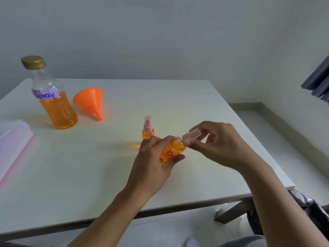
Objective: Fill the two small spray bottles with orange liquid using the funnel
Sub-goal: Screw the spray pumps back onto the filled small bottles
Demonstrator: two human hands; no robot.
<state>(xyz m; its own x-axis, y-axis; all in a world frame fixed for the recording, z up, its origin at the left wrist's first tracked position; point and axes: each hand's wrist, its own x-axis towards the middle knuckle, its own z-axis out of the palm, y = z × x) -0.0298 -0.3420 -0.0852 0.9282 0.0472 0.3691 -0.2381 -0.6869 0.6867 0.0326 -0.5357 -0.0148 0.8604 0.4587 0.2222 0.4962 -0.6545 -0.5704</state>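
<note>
Orange spray bottle (170, 152) gripped by left hand (153, 163), right hand (219, 143) pinching its cap (193, 134).

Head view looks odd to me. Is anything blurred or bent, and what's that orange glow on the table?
Head view: the right hand and spray cap are motion-blurred; the table edges bow from the wide lens; soft orange patches are light passing through the big bottle, funnel and the small bottle in the left hand.
</note>
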